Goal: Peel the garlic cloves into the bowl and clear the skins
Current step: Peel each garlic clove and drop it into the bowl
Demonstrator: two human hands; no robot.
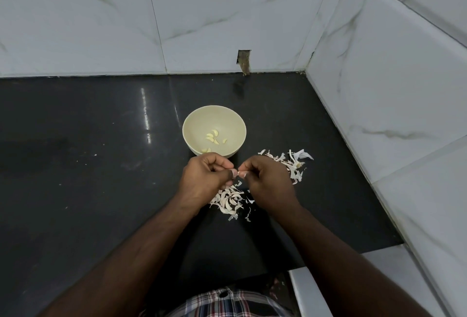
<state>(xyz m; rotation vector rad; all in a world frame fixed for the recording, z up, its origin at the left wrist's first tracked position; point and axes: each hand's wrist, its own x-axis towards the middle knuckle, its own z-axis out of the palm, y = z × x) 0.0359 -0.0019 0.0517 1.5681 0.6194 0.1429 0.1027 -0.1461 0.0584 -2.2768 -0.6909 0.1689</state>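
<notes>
peeling one more clove, just in front of the bowl

both hands are up close together over the black surface [101, 190]. the left hand [204, 177] and the right hand [267, 180] have curled fingers, and their thumbs and fingertips meet on a tiny garlic clove [235, 174]. each grip is pinching that clove, one from each side. only a small pale bit of it shows, so how much skin is left on it is hard to tell.

the cream bowl [199, 119] sits just past the hands, with a few peeled cloves [213, 137] inside. loose skins [231, 201] lie in a pile under the hands, and more skins [294, 165] lie to the right.

this looks like the peeling step, not the clean-up yet. next, the skin needs pulling off, then the bare clove goes a short way forward into the bowl. the skins still need clearing.
</notes>
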